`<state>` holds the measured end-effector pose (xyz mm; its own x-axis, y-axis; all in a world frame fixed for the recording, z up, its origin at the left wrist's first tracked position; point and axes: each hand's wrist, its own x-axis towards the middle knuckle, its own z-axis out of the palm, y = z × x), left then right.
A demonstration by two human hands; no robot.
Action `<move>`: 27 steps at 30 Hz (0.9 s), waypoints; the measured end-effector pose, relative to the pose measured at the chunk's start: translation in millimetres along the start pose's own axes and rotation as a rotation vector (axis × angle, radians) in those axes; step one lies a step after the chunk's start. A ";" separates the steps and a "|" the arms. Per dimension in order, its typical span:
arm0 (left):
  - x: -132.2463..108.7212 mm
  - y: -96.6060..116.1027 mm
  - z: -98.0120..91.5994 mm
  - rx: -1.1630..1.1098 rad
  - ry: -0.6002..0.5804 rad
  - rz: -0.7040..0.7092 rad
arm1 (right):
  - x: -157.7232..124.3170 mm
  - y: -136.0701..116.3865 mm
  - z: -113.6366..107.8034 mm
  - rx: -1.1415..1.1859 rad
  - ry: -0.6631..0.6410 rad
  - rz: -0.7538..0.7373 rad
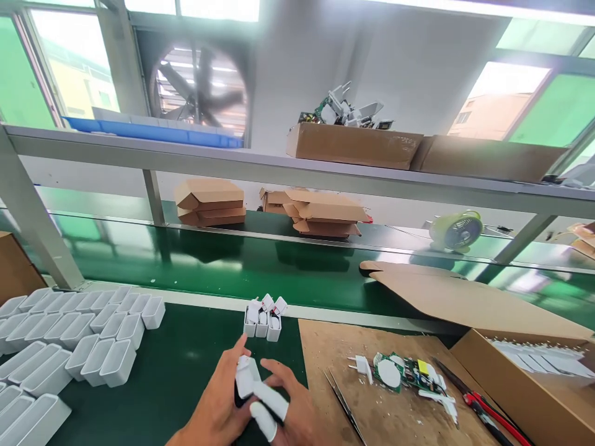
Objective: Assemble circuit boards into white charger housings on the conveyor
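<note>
Just in front of me, my left hand (220, 396) is closed around a small white plastic piece (247, 373), with a dark part showing below it. My right hand (297, 409) meets the piece from the other side, its fingers bent in; two of them wear white finger covers (272, 401). Where exactly those fingertips press is partly hidden. Beyond the hands stand three filled white housings (262, 322) with small white parts sticking out of their tops. Many open, box-shaped white housings (116, 362) sit in rows on the left of the green bench.
On a cardboard sheet (320, 347) to the right lie tweezers (344, 406), circuit boards (395, 371) with white parts, and red-and-black handled pliers (493, 415). A carton (520, 384) holding white pieces stands far right. A shelf (260, 162) crosses above the bench.
</note>
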<state>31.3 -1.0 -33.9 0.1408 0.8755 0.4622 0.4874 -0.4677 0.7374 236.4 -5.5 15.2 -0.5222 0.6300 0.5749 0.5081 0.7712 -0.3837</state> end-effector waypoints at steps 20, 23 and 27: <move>133.6 -35.2 -23.0 -0.232 -0.228 -0.193 | 80.3 102.5 1.3 0.522 0.155 0.729; 138.4 -31.5 -20.9 -0.210 -0.195 -0.222 | 85.7 101.3 -3.2 0.514 0.130 0.703; 137.5 -27.6 -17.2 -0.201 -0.170 -0.242 | 84.0 98.8 -28.9 0.396 0.117 0.713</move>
<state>22.3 130.2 17.8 0.1917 0.9636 0.1863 0.3474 -0.2442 0.9054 262.6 120.9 46.5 -0.0797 0.9838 0.1604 0.3996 0.1789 -0.8990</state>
